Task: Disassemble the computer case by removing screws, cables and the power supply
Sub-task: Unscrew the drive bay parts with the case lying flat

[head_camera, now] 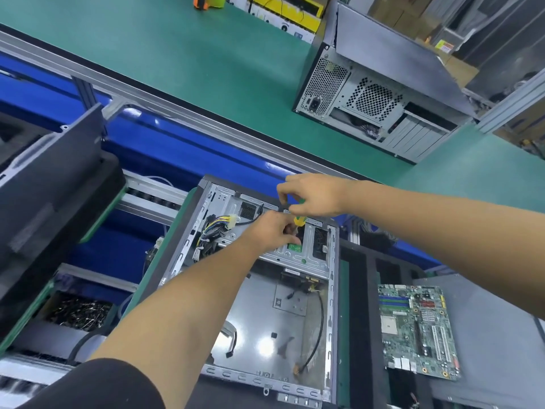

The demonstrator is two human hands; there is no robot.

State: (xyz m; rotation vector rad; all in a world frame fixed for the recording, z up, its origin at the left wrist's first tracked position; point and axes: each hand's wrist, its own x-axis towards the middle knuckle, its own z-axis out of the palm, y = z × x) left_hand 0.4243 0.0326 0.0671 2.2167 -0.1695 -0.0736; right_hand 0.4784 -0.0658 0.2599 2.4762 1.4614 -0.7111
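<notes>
An open computer case (182,246) lies on its side in front of me, its inside bare metal with loose black cables (320,314) on the floor. A bundle of yellow and black power cables (216,228) with a white plug sits at its far left corner. My right hand (315,197) grips the top of a yellow and green screwdriver (298,221) held over the drive cage (295,255). My left hand (272,228) pinches the screwdriver lower down, near the cage. The tip is hidden by my fingers.
A removed motherboard (418,329) lies on the grey surface at the right. A second closed case (380,93) stands on the green bench behind. A bin of dark screws (78,312) sits at lower left, and a black panel (50,178) leans at the left.
</notes>
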